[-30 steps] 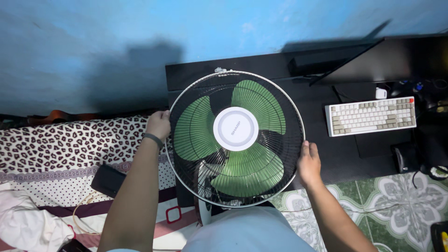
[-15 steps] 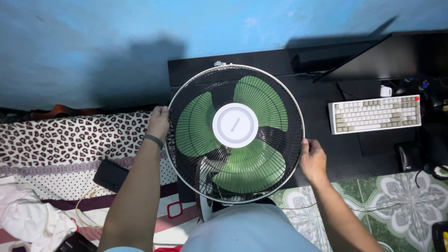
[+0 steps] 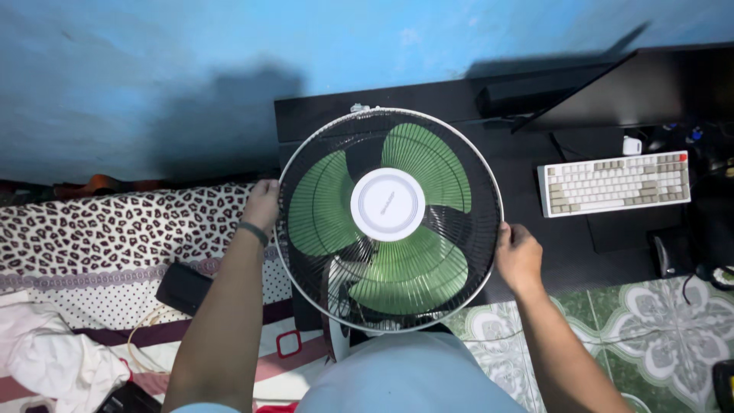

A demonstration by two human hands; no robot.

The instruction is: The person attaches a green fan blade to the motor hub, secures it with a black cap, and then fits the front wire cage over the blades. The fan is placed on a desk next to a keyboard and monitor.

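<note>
A round electric fan (image 3: pixel 388 220) faces up at me, with green blades, a white centre cap and a black wire guard ringed in white. My left hand (image 3: pixel 262 203) grips the guard's left rim; a dark band sits on that wrist. My right hand (image 3: pixel 518 255) grips the right rim, lower down. The fan's white base (image 3: pixel 336 336) shows under the guard, partly hidden by my light shirt.
A black desk (image 3: pixel 535 252) behind the fan carries a white and beige keyboard (image 3: pixel 614 183), a monitor (image 3: pixel 627 88) and small gadgets. At left lies a bed with spotted bedding (image 3: pixel 115 229), a black device (image 3: pixel 183 287) and white cloth (image 3: pixel 46 359). Patterned floor tiles (image 3: pixel 657 329) are at right.
Both hands stay on the guard rim. The fan has shifted slightly, and my right hand has slid a little up the rim.
</note>
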